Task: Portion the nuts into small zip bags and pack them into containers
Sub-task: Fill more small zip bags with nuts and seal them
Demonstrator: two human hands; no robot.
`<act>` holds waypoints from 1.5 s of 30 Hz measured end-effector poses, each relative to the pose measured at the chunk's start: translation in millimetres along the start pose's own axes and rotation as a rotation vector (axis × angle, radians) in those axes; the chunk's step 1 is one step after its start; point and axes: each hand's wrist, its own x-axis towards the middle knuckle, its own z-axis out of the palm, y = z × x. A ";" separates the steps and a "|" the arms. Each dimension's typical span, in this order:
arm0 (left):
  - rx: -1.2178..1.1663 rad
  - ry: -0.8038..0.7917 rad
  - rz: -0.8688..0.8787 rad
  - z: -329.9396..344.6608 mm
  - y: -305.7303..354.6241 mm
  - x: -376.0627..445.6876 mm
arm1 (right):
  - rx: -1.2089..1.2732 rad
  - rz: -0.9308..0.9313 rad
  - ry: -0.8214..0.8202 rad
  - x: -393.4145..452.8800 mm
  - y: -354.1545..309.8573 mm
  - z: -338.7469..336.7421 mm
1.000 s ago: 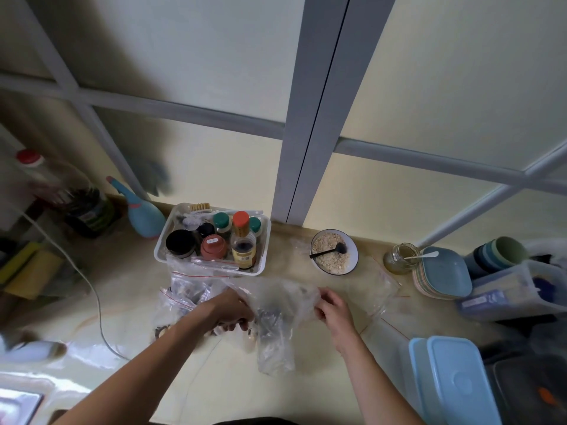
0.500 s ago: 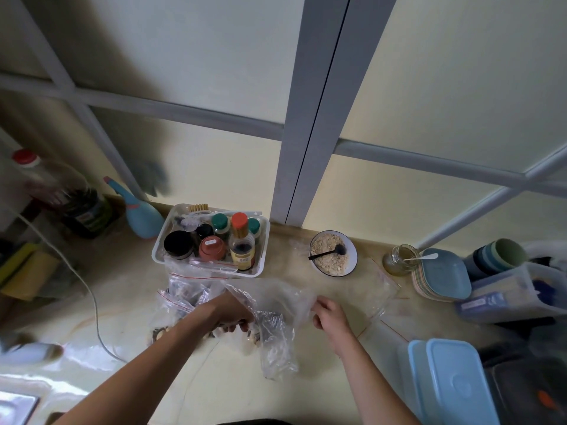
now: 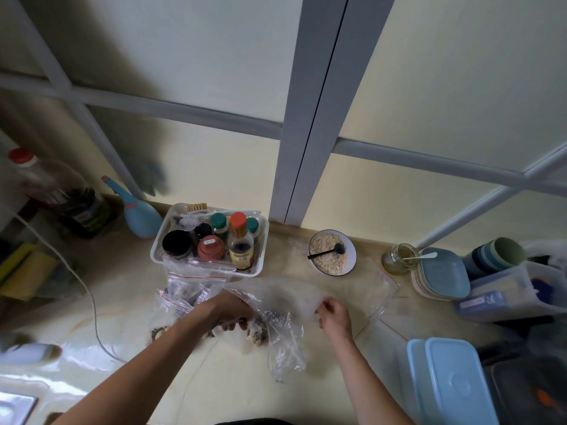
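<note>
Bagging: left hand [image 3: 228, 312] grips the nut bag [image 3: 273, 326], right hand [image 3: 333, 312] pinches its rim, dead centre.
Done: filled zip bags [image 3: 181, 297] at 9 o'clock.
Left: containers [image 3: 451, 381] at 4 o'clock look unpacked, I think.

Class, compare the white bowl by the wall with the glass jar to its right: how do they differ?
The white bowl is wide, shallow and opaque; the glass jar is narrow, taller and see-through. The bowl holds pale flakes and a black spoon; the jar holds a white spoon. Both stand open on the counter.
</note>
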 end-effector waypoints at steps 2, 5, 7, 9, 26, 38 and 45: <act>-0.004 -0.007 0.001 0.2 -0.2 0.4 | 0.029 -0.051 -0.019 -1.9 -1.8 -2.2; 0.001 -0.017 -0.010 0.4 -1.9 1.9 | 0.178 -0.040 -0.043 -7.5 -9.8 -0.4; 0.010 -0.025 -0.011 1.3 -3.0 3.2 | 0.172 0.011 -0.032 -7.3 -9.3 1.2; 0.000 -0.017 -0.024 1.6 -3.1 3.6 | 0.059 0.037 -0.054 -7.3 -5.5 0.6; -0.006 -0.017 -0.025 8.8 -12.8 18.1 | 0.006 -0.028 -0.126 -32.0 7.1 3.6; -0.120 -0.084 0.150 11.4 -28.5 27.3 | 0.184 0.089 0.056 -17.0 8.3 4.2; -0.153 -0.067 0.176 18.1 -30.0 25.6 | 0.331 0.166 0.079 -21.1 5.2 -1.0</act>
